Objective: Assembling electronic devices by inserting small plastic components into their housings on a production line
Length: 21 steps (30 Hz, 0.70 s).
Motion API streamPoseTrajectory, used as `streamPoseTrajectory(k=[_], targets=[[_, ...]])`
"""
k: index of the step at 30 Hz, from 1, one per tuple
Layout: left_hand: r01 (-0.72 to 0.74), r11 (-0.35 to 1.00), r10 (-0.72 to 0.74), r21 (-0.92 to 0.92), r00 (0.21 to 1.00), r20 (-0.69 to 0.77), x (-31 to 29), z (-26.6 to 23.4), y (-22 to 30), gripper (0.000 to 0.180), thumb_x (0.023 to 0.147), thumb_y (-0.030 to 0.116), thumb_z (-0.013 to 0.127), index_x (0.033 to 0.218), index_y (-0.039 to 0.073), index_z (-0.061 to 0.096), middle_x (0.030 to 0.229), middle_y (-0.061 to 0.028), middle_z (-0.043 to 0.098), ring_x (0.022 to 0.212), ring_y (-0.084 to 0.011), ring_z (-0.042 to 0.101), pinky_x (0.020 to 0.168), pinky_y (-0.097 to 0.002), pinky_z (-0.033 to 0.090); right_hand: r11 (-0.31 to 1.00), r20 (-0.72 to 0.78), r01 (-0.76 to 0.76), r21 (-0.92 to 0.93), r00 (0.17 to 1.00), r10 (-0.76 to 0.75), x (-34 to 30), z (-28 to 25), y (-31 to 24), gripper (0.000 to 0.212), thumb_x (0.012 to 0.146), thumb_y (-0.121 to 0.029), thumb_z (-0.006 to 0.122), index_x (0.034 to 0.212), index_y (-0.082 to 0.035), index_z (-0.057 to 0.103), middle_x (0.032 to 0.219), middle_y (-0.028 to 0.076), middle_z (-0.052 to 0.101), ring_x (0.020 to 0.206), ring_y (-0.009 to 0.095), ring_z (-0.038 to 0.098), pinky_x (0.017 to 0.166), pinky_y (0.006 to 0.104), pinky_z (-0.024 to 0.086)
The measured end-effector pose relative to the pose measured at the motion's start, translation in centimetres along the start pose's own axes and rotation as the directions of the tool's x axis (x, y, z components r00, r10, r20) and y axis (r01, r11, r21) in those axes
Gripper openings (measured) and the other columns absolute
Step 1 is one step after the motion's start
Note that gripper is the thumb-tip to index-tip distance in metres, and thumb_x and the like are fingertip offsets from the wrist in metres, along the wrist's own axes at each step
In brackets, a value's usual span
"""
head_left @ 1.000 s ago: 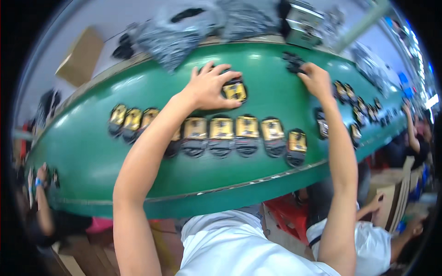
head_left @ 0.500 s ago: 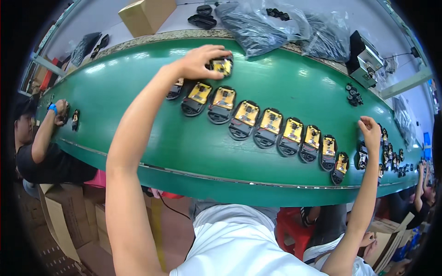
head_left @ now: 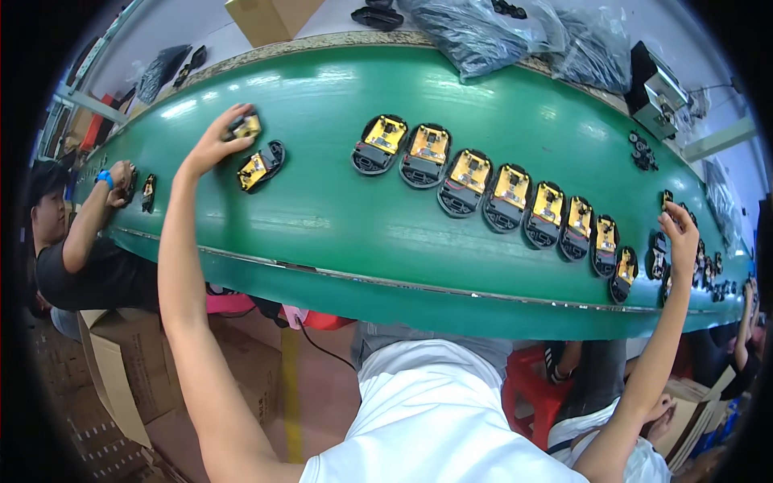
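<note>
My left hand (head_left: pixel 216 145) is at the table's left part, its thumb and fingers closed around a black oval housing (head_left: pixel 246 127) with a yellow inside; this one is slightly blurred. Just below it, a similar tilted housing (head_left: pixel 261 167) lies on the green tabletop. Several more form a slanting row, from a housing (head_left: pixel 380 145) in the middle to one (head_left: pixel 623 274) near the front edge. At the right, my right hand (head_left: pixel 683 233) has bent fingers, their tips against the lower end of another yellow-and-black housing (head_left: pixel 667 197). The contact there is small and partly hidden.
Clear plastic bags of dark parts (head_left: pixel 475 36), a cardboard box (head_left: pixel 272 18) and a metal-and-black device (head_left: pixel 656 92) line the back edge. Small black parts (head_left: pixel 642 151) lie in front. A co-worker (head_left: pixel 76 233) sits left; more housings (head_left: pixel 659 256) cluster right.
My left hand has moved left with a housing. Another housing from the row's left end now lies farther left, tilted. The whole view has shifted; my right hand stays near the right cluster.
</note>
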State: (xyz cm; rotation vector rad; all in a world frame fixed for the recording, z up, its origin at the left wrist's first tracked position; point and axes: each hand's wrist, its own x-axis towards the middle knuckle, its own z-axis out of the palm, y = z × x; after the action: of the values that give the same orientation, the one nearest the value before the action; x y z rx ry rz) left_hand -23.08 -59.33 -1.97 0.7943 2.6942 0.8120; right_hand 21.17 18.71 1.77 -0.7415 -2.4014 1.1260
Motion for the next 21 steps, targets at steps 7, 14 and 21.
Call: streamPoseTrajectory(k=[7, 14, 21], targets=[[0.411, 0.881, -0.302, 0.236, 0.871, -0.387, -8.5, 0.6, -2.4, 0.074, 0.089, 0.048, 0.074, 0.137, -0.005, 0.054, 0.136, -0.0251, 0.06, 0.128, -0.037, 0.057, 0.109, -0.0406, 0.043, 1.0, -0.013, -0.011, -0.021, 1.0, 0.011, -2.5, -0.2, 0.7, 0.035, 0.097, -0.016, 0.069, 0.127, 0.001, 0.065, 0.122, 0.007, 0.066, 0.103, 0.015, 0.066, 0.091, 0.029, 0.052], [0.414, 0.803, -0.193, 0.428, 0.861, -0.471, -10.3, -3.1, 0.2, 0.055, 0.1, 0.042, 0.059, 0.135, -0.001, 0.058, 0.138, -0.0262, 0.058, 0.13, -0.0397, 0.055, 0.108, -0.0434, 0.043, 1.0, 0.013, -0.013, 0.015, 1.0, 0.012, -3.6, -1.8, 1.4, 0.037, 0.099, -0.02, 0.067, 0.132, -0.001, 0.064, 0.128, 0.006, 0.065, 0.11, 0.014, 0.063, 0.094, 0.0295, 0.051], [-0.047, 0.928, -0.047, 0.371, 0.969, 0.242, -7.0, -6.2, 2.0, 0.059, 0.083, 0.02, 0.078, 0.138, 0.009, 0.059, 0.137, -0.0168, 0.063, 0.124, -0.035, 0.06, 0.105, -0.043, 0.046, 0.995, -0.007, -0.017, 0.096, 1.0, 0.018, -3.4, -2.8, 2.1, 0.037, 0.1, -0.018, 0.066, 0.134, -0.003, 0.063, 0.128, 0.004, 0.065, 0.111, 0.012, 0.062, 0.096, 0.0265, 0.049]])
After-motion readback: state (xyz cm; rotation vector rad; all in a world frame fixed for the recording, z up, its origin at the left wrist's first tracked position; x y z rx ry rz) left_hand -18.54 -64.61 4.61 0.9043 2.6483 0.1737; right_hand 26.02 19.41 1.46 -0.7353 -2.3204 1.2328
